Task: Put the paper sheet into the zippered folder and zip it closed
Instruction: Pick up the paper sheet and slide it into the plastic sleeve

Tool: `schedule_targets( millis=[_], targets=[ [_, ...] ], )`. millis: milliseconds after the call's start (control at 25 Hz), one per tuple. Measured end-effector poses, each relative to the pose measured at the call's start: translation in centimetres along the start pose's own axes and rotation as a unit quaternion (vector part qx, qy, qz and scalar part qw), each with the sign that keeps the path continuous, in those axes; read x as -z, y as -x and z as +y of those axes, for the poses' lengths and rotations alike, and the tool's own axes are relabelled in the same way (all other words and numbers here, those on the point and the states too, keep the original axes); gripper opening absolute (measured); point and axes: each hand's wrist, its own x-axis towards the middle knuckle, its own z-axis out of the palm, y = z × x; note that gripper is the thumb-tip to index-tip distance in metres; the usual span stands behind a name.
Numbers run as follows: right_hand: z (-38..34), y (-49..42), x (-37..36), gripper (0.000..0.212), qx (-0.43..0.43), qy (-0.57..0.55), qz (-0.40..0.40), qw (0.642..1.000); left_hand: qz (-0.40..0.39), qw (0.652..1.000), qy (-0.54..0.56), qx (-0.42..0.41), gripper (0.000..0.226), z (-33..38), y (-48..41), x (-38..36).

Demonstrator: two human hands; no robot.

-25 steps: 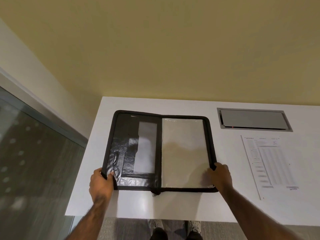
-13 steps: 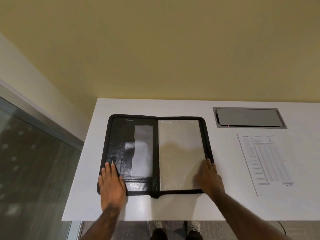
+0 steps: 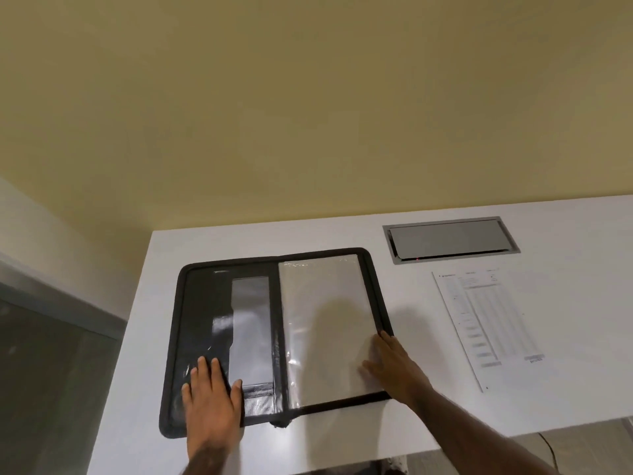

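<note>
A black zippered folder (image 3: 205, 303) lies spread open and flat on the white table (image 3: 565, 228). Its left half is black with pockets; its right half shows a clear plastic sleeve over a pale page. My left hand (image 3: 210, 399) rests flat, fingers apart, on the folder's lower left corner. My right hand (image 3: 394, 368) lies flat on the lower right corner of the sleeve side. The printed paper sheet (image 3: 486, 323) lies on the table to the right of the folder, apart from both hands.
A grey metal cable hatch (image 3: 448, 240) is set into the table behind the paper sheet. The table's left edge runs close to the folder, beside a glass partition (image 3: 51, 371). A yellow wall stands behind the table.
Both hands let go of the folder's near edge and now lie flat on its lower corners. The folder has settled flat on the table.
</note>
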Motion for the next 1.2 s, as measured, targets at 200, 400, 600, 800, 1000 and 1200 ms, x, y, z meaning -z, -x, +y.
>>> schedule_targets(
  millis=[200,400,600,800,1000,1200],
  targets=[
    [5.1,0.1,3.9,0.063,0.037,-0.036,0.079,0.995,0.009,0.978,-0.033,-0.206,0.065,9.0,0.2,-1.2],
    [14.2,-1.8,11.6,0.055,0.017,-0.012,0.114,0.993,-0.071,0.922,-0.096,-0.369,0.064,24.1,2.2,-2.8],
    [23.1,-5.6,19.8,0.054,-0.029,-0.006,0.113,0.993,-0.152,0.915,-0.020,-0.372,0.073,38.3,3.9,-6.2],
    [27.9,-9.5,23.9,0.054,-0.010,0.002,0.098,0.995,-0.180,0.920,-0.048,-0.345,0.090,45.6,3.3,-8.9],
    [29.6,-12.3,25.1,0.066,0.004,0.019,0.039,0.999,-0.204,0.919,-0.087,-0.326,0.098,46.7,2.9,-11.1],
    [30.4,-13.2,24.8,0.075,0.026,0.094,0.018,0.995,-0.205,0.926,-0.087,-0.305,0.100,47.0,3.0,-11.9]
  ],
)
